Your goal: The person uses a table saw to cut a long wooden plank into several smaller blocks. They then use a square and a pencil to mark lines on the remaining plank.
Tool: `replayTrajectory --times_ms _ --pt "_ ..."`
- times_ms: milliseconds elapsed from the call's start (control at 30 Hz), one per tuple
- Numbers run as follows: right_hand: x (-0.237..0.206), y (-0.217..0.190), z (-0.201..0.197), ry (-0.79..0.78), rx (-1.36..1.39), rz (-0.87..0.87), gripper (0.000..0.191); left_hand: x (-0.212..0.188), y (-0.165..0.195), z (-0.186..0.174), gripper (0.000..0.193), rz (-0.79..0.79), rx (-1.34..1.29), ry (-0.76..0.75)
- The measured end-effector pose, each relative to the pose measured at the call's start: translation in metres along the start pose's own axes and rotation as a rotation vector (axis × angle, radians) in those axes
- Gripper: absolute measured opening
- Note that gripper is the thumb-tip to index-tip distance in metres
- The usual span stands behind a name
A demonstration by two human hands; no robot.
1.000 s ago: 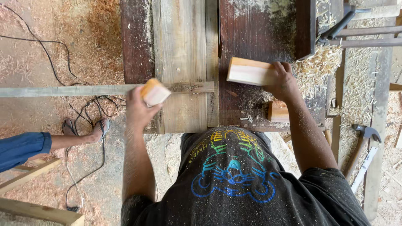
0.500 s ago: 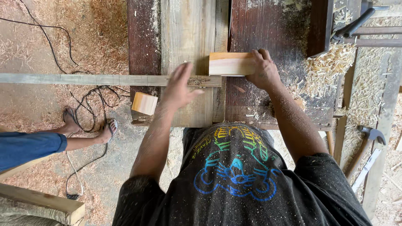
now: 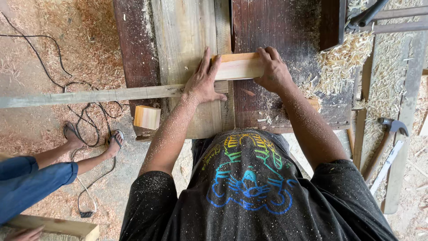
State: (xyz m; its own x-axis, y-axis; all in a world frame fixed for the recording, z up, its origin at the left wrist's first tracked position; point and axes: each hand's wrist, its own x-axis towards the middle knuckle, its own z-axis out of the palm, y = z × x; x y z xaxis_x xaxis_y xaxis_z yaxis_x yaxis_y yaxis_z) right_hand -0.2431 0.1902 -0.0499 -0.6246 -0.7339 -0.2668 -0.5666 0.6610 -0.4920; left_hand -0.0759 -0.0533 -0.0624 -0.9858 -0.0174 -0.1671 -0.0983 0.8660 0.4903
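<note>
Now both hands are pressing a pale wood block [image 3: 238, 66] flat on the bench [image 3: 285, 31] — left hand [image 3: 204, 80] splayed, right hand [image 3: 273, 71] gripping its end — likely positioning; the next move calls for steady alignment.

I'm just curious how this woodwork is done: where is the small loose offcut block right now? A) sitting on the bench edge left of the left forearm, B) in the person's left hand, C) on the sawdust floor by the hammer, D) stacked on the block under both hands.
A: the small offcut block sits alone at the bench edge, clear of the left hand, which rests with the right hand on the longer pale block.
</note>
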Motion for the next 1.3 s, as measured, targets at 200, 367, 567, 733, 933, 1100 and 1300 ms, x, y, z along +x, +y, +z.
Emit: replayTrajectory --times_ms 200,367,567,733,933,1100,1300 --pt "-0.009 0.007 -0.004 0.154 0.115 -0.067 0.13 0.001 -0.003 -0.001 0.15 -0.068 -0.081 -0.083" --pt "-0.019 0.015 -0.004 0.052 0.955 0.384 0.079 0.003 -0.006 -0.001 0.149 -0.085 -0.043 -0.101" --pt "0.001 0.023 0.002 0.0 0.833 0.428 0.056 0.026 -0.021 -0.008 0.153 0.048 -0.089 0.028" --pt "0.027 0.027 0.002 0.127 0.947 0.4 0.051 0.051 -0.026 -0.027 0.15 0.025 -0.052 0.031" --pt "0.051 0.021 -0.005 0.181 0.95 0.471 0.049 0.074 -0.032 -0.04 0.148 -0.042 -0.045 -0.036" --pt "0.064 0.018 -0.014 0.206 0.959 0.457 0.047 0.087 -0.038 -0.044 0.151 -0.04 -0.036 -0.043" --pt "0.079 0.02 -0.02 0.213 0.866 0.406 0.047 0.099 -0.045 -0.048 0.152 -0.022 -0.032 -0.027"
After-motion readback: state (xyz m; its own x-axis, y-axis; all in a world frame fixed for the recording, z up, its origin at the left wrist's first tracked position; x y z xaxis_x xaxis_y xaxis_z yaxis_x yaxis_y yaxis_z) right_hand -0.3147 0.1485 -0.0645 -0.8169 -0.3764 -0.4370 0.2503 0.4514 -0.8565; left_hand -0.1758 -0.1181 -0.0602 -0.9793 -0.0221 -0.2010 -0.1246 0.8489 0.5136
